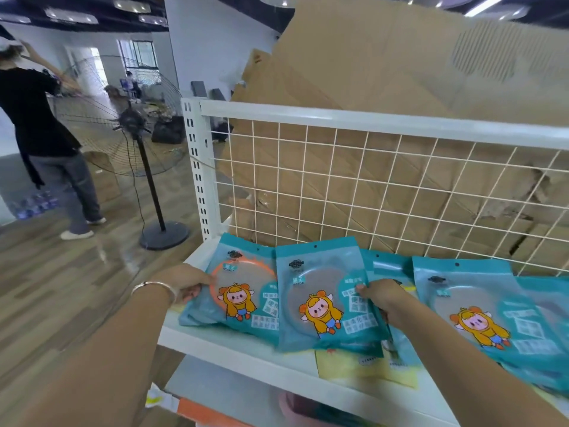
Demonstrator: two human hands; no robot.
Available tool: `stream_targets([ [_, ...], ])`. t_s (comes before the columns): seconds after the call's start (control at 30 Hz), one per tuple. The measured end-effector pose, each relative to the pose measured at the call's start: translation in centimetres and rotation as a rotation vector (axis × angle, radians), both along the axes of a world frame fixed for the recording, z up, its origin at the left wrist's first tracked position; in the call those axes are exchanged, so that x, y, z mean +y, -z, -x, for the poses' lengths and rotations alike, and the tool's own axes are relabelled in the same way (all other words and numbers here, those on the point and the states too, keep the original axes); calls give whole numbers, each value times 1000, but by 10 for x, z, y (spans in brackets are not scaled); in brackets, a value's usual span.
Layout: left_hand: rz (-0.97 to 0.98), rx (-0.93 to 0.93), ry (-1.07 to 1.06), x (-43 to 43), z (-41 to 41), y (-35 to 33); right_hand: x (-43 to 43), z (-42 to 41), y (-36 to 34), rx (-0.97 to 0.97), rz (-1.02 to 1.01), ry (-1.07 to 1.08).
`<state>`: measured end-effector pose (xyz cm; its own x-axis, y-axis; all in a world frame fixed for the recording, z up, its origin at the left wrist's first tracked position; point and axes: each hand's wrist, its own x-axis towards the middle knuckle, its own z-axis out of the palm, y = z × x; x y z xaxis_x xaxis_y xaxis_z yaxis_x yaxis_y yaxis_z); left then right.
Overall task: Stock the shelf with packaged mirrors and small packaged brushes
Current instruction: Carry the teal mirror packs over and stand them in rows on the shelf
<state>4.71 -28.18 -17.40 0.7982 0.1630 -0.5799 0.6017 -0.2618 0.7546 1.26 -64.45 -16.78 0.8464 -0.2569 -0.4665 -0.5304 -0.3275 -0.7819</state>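
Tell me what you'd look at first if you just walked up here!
The bright teal mirror packets with a cartoon kid, lying in a row on the white shelf, catch the eye first; the left hand holds the left packet and the right hand pinches the middle packet. Behind the wire grid leans a big heap of cardboard, and a tall fan stands on the floor to the left.

White metal shelf (234,354) had a wire grid back (385,186) & a slotted upright (197,167) at its left end. Teal mirror packs lay flat on it in an overlapping row: left pack (243,291) w/ orange-rimmed mirror, second pack (323,297) partly over it, third pack (388,269) mostly hidden, right pack (480,312) further along. A yellow pack (354,365) lay under the second pack nr the front edge.
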Motion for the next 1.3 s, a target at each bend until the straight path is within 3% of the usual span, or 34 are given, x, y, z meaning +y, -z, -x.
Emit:
stream_targets([
  [0.1,-6,-191,64,-5,6,-16,-4,7,-11,-129,-12,20],
  [0.23,239,-509,-2,-8,17,-29,-38,24,-32,-361,-30,172],
  [0.37,356,-621,-34,-58,34,-48,-96,52,-54,-504,-7,330],
  [0.57,385,-640,182,-215,61,-56,-212,131,-76,-634,54,556],
  [0.73,534,-621,356,-365,98,-61,-322,236,-95,-720,143,742],
  [1.03,665,-612,618,-584,178,-87,-461,407,-132,-734,336,1037],
  [1.3,681,-605,807,-740,225,-83,-558,480,-111,-732,231,1213],
])
